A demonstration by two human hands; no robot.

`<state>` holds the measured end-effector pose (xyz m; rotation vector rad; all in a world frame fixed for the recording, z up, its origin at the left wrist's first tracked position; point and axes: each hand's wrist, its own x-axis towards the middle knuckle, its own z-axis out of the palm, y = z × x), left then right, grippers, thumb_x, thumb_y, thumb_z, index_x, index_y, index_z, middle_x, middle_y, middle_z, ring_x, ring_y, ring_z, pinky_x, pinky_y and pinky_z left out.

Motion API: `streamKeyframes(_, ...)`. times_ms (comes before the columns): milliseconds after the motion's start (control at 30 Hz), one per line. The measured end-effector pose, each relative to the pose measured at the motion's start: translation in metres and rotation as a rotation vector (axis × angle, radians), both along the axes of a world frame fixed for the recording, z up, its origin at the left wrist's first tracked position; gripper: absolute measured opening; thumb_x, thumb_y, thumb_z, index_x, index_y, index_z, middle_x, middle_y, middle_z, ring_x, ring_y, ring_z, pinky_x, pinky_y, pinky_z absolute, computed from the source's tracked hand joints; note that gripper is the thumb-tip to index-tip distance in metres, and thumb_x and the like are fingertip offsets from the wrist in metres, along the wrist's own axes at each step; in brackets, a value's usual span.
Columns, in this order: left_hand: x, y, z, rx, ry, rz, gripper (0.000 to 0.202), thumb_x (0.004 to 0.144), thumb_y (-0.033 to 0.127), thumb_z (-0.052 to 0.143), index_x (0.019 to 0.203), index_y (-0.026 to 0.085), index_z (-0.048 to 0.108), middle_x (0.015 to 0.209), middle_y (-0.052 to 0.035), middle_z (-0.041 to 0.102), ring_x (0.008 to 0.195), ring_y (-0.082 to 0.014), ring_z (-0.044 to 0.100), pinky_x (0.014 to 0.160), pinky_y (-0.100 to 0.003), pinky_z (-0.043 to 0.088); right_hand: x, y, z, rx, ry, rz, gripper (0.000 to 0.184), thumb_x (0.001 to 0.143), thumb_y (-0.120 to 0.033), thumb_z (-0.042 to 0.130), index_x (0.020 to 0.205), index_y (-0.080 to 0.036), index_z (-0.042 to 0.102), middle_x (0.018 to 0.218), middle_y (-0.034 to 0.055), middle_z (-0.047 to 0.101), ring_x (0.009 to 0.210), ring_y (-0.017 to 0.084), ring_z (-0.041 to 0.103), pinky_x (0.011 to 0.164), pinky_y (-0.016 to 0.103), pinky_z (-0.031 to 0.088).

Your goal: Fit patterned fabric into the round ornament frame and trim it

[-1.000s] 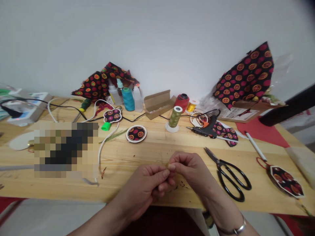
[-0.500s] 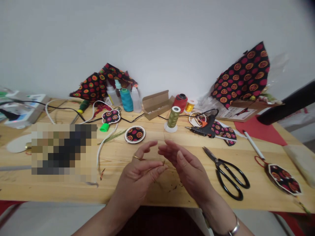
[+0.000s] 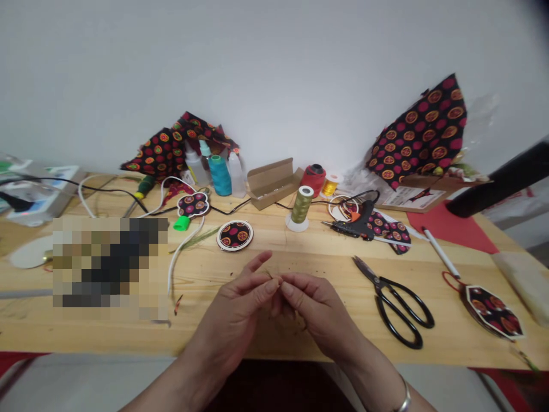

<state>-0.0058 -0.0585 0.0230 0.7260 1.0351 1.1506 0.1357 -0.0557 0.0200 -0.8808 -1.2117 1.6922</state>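
Observation:
My left hand (image 3: 240,312) and my right hand (image 3: 315,306) meet fingertip to fingertip just above the wooden table (image 3: 274,337), near its front edge. They pinch something very small and thin between them; it looks like a strand of olive thread, though it is too fine to be sure. My left index finger sticks out. An olive thread spool (image 3: 301,207) stands upright behind my hands. Black scissors (image 3: 397,303) lie shut to the right of my right hand.
A round patterned fabric disc (image 3: 234,234) and a flower-shaped one (image 3: 195,204) lie behind my hands. A black glue gun (image 3: 355,224), a teal spool (image 3: 220,174), a red spool (image 3: 315,177), a cardboard box (image 3: 272,182), a pen (image 3: 438,252) and an octagonal fabric piece (image 3: 493,312) are spread around.
My hands opened and parted half a second ago, then came together again, fingertips now pinched at the same spot. Nothing else on the table moved.

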Motion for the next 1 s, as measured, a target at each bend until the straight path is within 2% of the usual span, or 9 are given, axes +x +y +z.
streamKeyframes(100,-0.001,0.001,-0.003,-0.035,-0.037,-0.048,0.015,0.073,0.025,0.072,0.059,0.018,0.073,0.129,-0.0041,0.058,0.132,-0.0248,0.030,0.092,-0.026,0.038,0.000,0.000,0.001,0.037,-0.087,-0.043,0.016,0.081,-0.027,0.060,0.075,-0.019,0.072,0.060,-0.0024,0.059,0.060,0.011,0.052,0.064,0.023,0.043)
streamKeyframes(200,-0.001,0.000,-0.004,-0.118,-0.150,-0.040,0.007,0.070,0.022,0.075,0.065,0.017,0.074,0.132,-0.0043,0.055,0.102,-0.0170,0.054,0.073,-0.021,0.046,0.003,0.000,-0.001,0.066,-0.187,-0.066,0.015,0.079,-0.026,0.061,0.074,-0.020,0.074,0.064,-0.0008,0.065,0.066,0.013,0.057,0.069,0.026,0.044)
streamKeyframes(267,-0.002,0.000,-0.003,-0.157,-0.241,-0.027,0.007,0.067,0.021,0.078,0.066,0.015,0.074,0.118,-0.0066,0.064,0.072,-0.0087,0.057,0.058,-0.018,0.045,0.006,0.001,-0.003,0.076,-0.261,-0.095,0.017,0.077,-0.028,0.061,0.072,-0.019,0.074,0.065,0.0001,0.066,0.063,0.013,0.055,0.065,0.025,0.043)
streamKeyframes(333,-0.003,0.001,-0.002,-0.165,-0.298,0.013,0.011,0.064,0.022,0.080,0.066,0.015,0.073,0.096,-0.0071,0.073,0.059,-0.0062,0.055,0.051,-0.016,0.043,0.012,0.002,-0.003,0.080,-0.329,-0.132,0.018,0.076,-0.030,0.062,0.070,-0.017,0.073,0.061,-0.0004,0.063,0.059,0.011,0.050,0.059,0.023,0.040)
streamKeyframes(433,-0.008,0.005,-0.002,-0.141,-0.295,0.117,0.016,0.060,0.024,0.084,0.064,0.015,0.072,0.071,-0.0042,0.073,0.064,-0.0105,0.062,0.053,-0.017,0.048,0.022,0.004,-0.003,0.063,-0.393,-0.182,0.020,0.075,-0.032,0.063,0.068,-0.015,0.070,0.056,-0.0020,0.055,0.055,0.010,0.043,0.053,0.022,0.034)
streamKeyframes(567,-0.017,0.011,-0.004,-0.085,-0.278,0.188,0.018,0.058,0.025,0.085,0.065,0.016,0.071,0.064,0.0003,0.071,0.077,-0.0154,0.068,0.068,-0.022,0.055,0.038,0.008,-0.003,0.044,-0.434,-0.243,0.022,0.075,-0.036,0.063,0.068,-0.015,0.068,0.058,-0.0021,0.053,0.057,0.010,0.042,0.054,0.023,0.034)
streamKeyframes(667,-0.022,0.011,-0.004,-0.041,-0.278,0.179,0.018,0.060,0.026,0.084,0.062,0.015,0.070,0.058,0.0025,0.068,0.082,-0.0177,0.069,0.080,-0.026,0.055,0.049,0.011,-0.002,0.054,-0.463,-0.292,0.023,0.075,-0.037,0.063,0.067,-0.015,0.067,0.058,-0.0021,0.052,0.058,0.011,0.042,0.055,0.023,0.034)
streamKeyframes(867,-0.027,0.005,-0.004,0.046,-0.261,0.129,0.016,0.066,0.027,0.080,0.061,0.016,0.070,0.058,0.0027,0.067,0.088,-0.0186,0.069,0.085,-0.023,0.052,0.068,0.016,-0.001,0.049,-0.508,-0.378,0.027,0.072,-0.041,0.064,0.067,-0.015,0.066,0.057,-0.0025,0.049,0.056,0.011,0.040,0.055,0.024,0.033)
streamKeyframes(1000,-0.029,0.000,0.001,0.162,-0.267,0.059,0.017,0.069,0.029,0.078,0.059,0.018,0.069,0.058,0.0035,0.065,0.085,-0.0190,0.069,0.090,-0.030,0.051,0.073,0.019,-0.002,0.040,-0.515,-0.406,0.029,0.072,-0.043,0.064,0.069,-0.015,0.066,0.059,-0.0013,0.052,0.058,0.011,0.044,0.057,0.025,0.035)
